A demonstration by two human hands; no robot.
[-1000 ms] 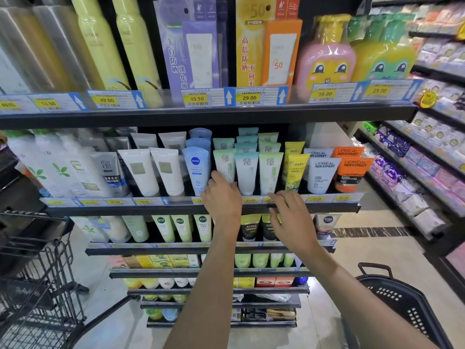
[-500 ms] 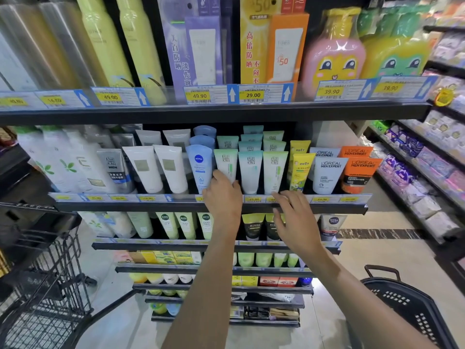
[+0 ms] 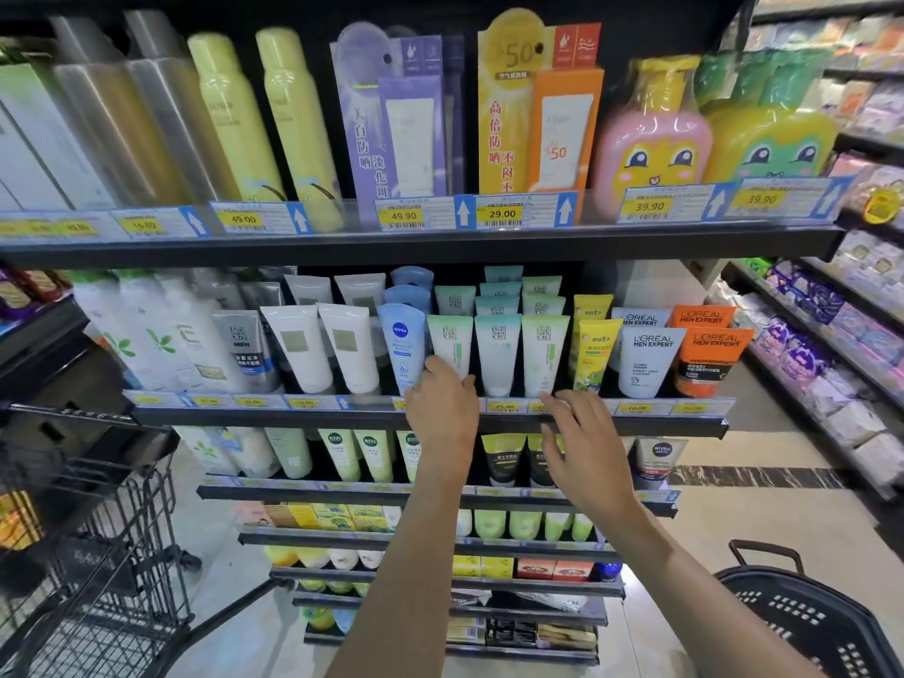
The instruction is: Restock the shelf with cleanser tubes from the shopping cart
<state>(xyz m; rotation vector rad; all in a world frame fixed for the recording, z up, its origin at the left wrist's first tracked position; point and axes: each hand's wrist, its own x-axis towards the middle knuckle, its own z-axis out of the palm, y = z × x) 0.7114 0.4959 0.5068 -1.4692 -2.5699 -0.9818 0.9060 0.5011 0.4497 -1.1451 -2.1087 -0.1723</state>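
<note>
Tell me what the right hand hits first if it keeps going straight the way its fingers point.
The right hand points up and slightly left, fingertips at the shelf's price rail. Going straight on, it would likely first meet the rightmost front green-and-white cleanser tube just above. Depth is hard to judge from this one view.

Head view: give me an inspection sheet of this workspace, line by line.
Surface: second shelf, black, price tags along its front edge.
Job's things: three front pale green cleanser tubes upright in rows, more behind.
Clutter: Nivea tube, white tubes, L'Oreal tubes alongside; spray cans on the shelf above.
Hands: left hand on the base of the leftmost green tube; right hand open, fingers spread at the shelf edge, holding nothing.
Cables: nothing seen.
Surroundings: shopping cart lower left, black basket lower right, another aisle at right.
</note>
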